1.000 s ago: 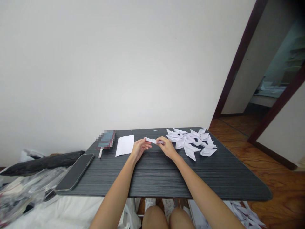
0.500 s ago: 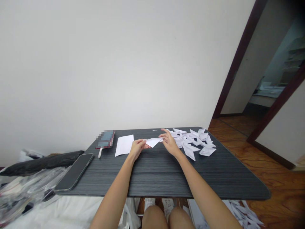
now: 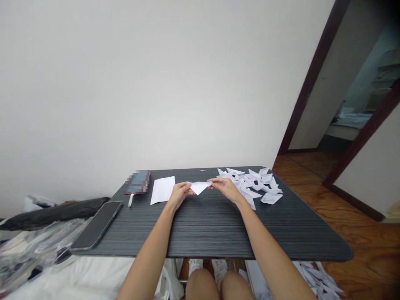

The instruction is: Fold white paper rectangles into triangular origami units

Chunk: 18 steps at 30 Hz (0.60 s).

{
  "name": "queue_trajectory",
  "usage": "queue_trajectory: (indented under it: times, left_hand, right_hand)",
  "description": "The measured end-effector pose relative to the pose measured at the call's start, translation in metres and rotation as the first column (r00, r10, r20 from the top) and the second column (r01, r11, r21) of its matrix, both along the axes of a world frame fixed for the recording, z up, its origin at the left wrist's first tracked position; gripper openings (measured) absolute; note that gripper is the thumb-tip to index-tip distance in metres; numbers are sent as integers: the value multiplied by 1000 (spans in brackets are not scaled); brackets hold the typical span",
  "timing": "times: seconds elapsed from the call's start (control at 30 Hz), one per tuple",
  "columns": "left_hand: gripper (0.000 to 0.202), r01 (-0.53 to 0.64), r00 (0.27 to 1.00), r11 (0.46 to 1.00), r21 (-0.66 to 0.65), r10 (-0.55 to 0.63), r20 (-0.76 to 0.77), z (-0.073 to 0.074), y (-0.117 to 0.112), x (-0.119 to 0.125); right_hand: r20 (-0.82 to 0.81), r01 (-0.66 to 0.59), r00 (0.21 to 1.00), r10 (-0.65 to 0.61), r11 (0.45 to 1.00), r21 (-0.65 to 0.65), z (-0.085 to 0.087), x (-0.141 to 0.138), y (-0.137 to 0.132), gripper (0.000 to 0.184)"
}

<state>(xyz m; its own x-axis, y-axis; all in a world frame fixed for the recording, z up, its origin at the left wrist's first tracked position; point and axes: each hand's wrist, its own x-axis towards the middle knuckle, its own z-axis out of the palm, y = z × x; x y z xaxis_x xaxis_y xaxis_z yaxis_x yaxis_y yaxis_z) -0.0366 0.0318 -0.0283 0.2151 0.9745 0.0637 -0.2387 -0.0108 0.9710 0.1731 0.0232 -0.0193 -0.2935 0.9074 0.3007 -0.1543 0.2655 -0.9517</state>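
Observation:
A small piece of folded white paper (image 3: pixel 199 187), its lower edge coming to a point, is held up over the dark table (image 3: pixel 212 233). My left hand (image 3: pixel 180 194) pinches its left end between thumb and fingers. At the other end, my right hand (image 3: pixel 225 188) has its fingertips closed on the right corner. White paper sheets (image 3: pixel 163 190) lie flat just left of my left hand. Beyond my right hand spreads a pile of folded white paper pieces (image 3: pixel 256 183), partly hidden by that hand.
A phone (image 3: pixel 96 225) rests at the table's left front edge. Behind it lies a blurred-out blue and red item (image 3: pixel 138 183) with a white handle-like end. More folded papers (image 3: pixel 321 281) are below the table at right. Plastic-wrapped goods (image 3: pixel 40 246) stand at left; a wall rises behind.
My right hand's fingers, raised and spread before, have come down and closed on the right corner of the folded paper. My left hand keeps its hold almost unmoved.

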Motion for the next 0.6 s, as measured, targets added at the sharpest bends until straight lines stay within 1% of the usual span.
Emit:
queue_trajectory:
  times: [0.13, 0.27, 0.37, 0.43, 0.53, 0.6]
  left_hand:
    - [22, 9, 1000, 1000, 18, -9, -15, 1, -2, 1]
    - [26, 27, 998, 998, 58, -24, -53, 4, -6, 3]
    - [30, 71, 991, 993, 100, -59, -117, 6, -10, 6]
    - [33, 75, 988, 988, 138, -55, -144, 7, -12, 7]
    - [33, 49, 990, 983, 175, -25, -138, 8, -12, 8]
    - [30, 23, 994, 987, 159, -7, -105, 7, -12, 8]
  right_hand:
    - [12, -5, 1000, 5, 1000, -8, 2, -1, -3, 25]
    - [5, -36, 999, 36, 997, -63, 5, -3, -7, 22]
    - [39, 0, 999, 4, 995, -97, 4, -4, -7, 19]
    - [55, 26, 998, -20, 993, -119, 1, -4, -5, 20]
    - [0, 14, 1000, -15, 987, -159, -1, -1, -2, 22]
    - [-83, -23, 996, 8, 984, -179, 0, 0, -2, 24]
